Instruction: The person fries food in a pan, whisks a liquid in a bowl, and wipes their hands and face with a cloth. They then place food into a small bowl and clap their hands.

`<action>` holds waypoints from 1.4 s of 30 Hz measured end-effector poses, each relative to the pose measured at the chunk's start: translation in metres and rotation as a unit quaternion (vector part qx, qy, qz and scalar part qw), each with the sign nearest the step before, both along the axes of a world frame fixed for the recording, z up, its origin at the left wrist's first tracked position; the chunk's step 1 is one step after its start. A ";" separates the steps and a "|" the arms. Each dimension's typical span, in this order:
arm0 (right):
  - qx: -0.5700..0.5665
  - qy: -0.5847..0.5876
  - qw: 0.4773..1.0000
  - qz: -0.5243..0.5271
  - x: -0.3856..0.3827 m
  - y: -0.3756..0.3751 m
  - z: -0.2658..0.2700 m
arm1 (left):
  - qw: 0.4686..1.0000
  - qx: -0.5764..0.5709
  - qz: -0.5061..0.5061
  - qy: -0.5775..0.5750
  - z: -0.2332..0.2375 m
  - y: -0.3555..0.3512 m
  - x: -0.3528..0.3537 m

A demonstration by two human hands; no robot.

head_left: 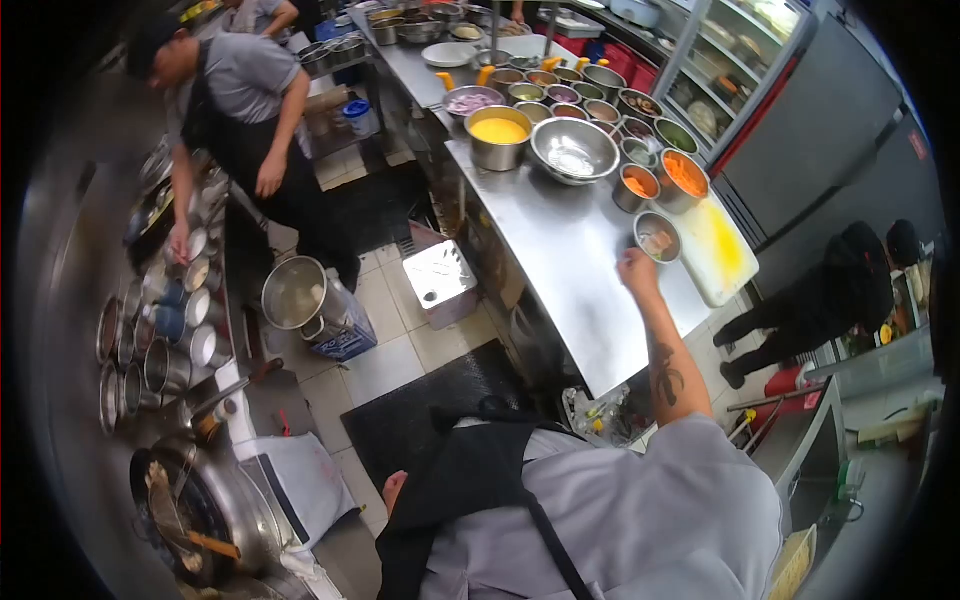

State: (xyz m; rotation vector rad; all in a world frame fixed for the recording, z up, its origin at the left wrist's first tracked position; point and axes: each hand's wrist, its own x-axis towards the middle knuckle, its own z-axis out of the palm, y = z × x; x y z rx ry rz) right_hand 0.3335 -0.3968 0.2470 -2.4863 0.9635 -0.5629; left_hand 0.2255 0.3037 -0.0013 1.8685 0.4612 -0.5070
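On the right, my right hand [634, 268] reaches over the steel counter [590, 270], fingers closed at the near rim of a small metal bowl [645, 216] with pale pinkish food inside. Close behind that bowl are a metal container of orange pieces [637, 183] and a larger one of shredded orange food [684, 174]. A white cutting board [727, 262], stained yellow, lies just right of the bowl. My left hand [395, 487] hangs low beside my black apron; only part of it shows, and its fingers are hidden.
A large steel bowl [575, 150], a pot of yellow liquid [498, 135] and several filled containers crowd the counter's far part. At left a co-worker [245, 90] reaches over a cooking line. A stockpot [294, 293] and a white-topped box [440, 275] stand in the aisle.
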 end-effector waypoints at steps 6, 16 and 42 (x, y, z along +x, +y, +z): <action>-0.063 -0.046 0.980 -0.185 -0.061 -0.124 -0.019 | 0.990 -0.106 0.056 0.069 0.021 -0.030 0.025; 0.394 0.064 0.909 -0.121 -0.045 -0.172 -0.008 | 0.993 -0.029 0.070 0.086 0.097 -0.122 0.035; 0.089 0.225 0.961 0.133 0.045 -0.172 0.028 | 0.989 -0.046 0.091 0.105 0.065 -0.132 0.019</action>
